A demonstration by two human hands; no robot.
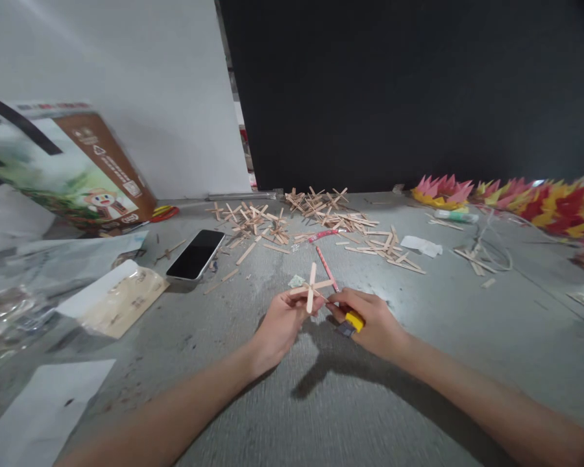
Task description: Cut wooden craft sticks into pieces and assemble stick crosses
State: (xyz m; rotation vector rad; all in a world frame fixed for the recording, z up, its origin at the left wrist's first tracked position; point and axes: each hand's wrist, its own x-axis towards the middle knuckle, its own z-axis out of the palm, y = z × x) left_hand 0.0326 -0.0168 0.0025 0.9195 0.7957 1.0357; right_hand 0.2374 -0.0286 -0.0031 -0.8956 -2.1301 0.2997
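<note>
My left hand [283,322] is closed on a cross of wooden craft sticks [311,288], held above the grey table. One stick stands nearly upright and another lies across it. In my right hand [374,324] is a yellow and dark utility knife [353,322], gripped in the fist. Something thin, perhaps its blade or another stick, runs from my right fingertips to the cross; I cannot tell which. A pink striped straw-like stick [326,267] lies just beyond my right fingers. Behind my left hand is a small crumpled scrap [296,281].
Heaps of crossed sticks [253,220] and loose sticks [389,248] lie at the back middle. A phone [196,254], a packet [121,301] and a printed bag [97,175] stand or lie left. At right are a glue stick [455,215], a white cable [503,253] and paper flowers [559,204].
</note>
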